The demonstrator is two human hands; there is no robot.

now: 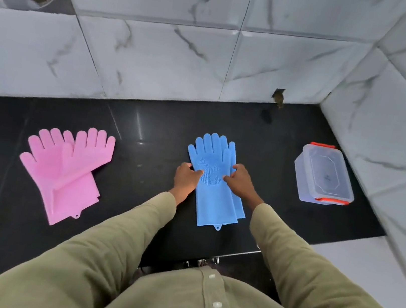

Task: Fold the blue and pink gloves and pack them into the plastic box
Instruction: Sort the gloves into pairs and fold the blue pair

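Note:
Two blue gloves (214, 192) lie stacked flat on the black counter (147, 129), fingers pointing at the wall. My left hand (186, 177) pinches their left edge at the palm. My right hand (241, 183) pinches the right edge at the same height. Two pink gloves (68, 168) lie overlapping and unfolded to the left, apart from both hands. The clear plastic box (323, 176) with orange clips stands at the right, its lid on.
Marble-tiled walls (158, 55) close the counter at the back and at the right, just behind the box. The counter's front edge (234, 253) runs below the blue gloves. A white surface (355, 255) adjoins the counter at the lower right.

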